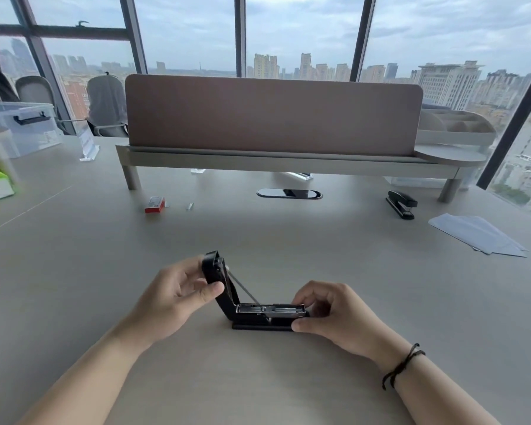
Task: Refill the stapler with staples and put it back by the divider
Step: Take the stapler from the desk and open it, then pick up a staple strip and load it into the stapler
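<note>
Loading step in hand: stapler (259, 305) open on the desk (74, 271) near the body, well apart from the divider (273, 115). Left hand (178, 289) pinching the raised lid, right hand (331, 314) fingers clamped on the magazine's front end. Next, probably: seat the strip, close the lid gently.

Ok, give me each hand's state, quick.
Left hand: closed on the stapler's raised lid.
Right hand: pinching the stapler's front end at the open magazine.
</note>
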The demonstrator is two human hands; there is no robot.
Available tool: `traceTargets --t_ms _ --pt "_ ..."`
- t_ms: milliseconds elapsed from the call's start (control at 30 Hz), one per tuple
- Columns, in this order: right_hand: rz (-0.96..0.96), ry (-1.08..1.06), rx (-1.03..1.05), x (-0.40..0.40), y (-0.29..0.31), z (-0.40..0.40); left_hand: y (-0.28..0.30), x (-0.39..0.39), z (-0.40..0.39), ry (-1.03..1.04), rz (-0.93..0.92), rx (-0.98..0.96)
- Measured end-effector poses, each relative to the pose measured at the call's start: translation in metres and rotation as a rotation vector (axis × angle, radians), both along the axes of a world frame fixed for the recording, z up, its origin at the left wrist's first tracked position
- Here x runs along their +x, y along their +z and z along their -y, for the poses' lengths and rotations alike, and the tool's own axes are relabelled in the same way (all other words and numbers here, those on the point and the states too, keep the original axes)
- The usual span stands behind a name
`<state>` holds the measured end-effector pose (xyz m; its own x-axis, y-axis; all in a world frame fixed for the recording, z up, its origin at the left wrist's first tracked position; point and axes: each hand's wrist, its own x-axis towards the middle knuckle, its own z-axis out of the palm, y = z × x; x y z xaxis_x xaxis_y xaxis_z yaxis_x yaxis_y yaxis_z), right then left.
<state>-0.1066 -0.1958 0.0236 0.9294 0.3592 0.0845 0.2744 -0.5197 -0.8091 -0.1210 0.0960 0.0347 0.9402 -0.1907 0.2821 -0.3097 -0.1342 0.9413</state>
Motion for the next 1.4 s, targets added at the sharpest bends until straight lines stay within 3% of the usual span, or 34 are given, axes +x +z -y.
traceTargets --t_ms 133,367,767,967,1133,1267,1400 --pt "-0.012 -0.003 0.006 -0.001 0.001 -0.001 -0.004 -0.005 -0.031 0.000 -0.086 0.055" --pt "-0.020 -0.036 0.009 0.001 -0.003 0.000 -0.011 -0.002 -0.053 0.002 -0.210 0.464" --pt "-0.045 -0.023 0.038 0.002 -0.005 0.000 -0.013 -0.001 -0.054 0.002 -0.226 0.524" --pt "-0.047 -0.010 0.019 0.003 -0.005 -0.015 0.008 0.004 -0.055 -0.087 -0.305 0.671" --pt "-0.088 0.012 0.062 0.005 -0.001 -0.014 0.021 0.030 -0.044 -0.151 -0.288 0.540" --pt "-0.126 -0.063 0.260 0.022 0.010 -0.020 0.011 0.071 -0.031 0.176 -0.151 0.243" --pt "-0.140 -0.128 0.174 0.066 0.013 -0.048 -0.005 0.107 -0.028 0.408 -0.164 0.036"
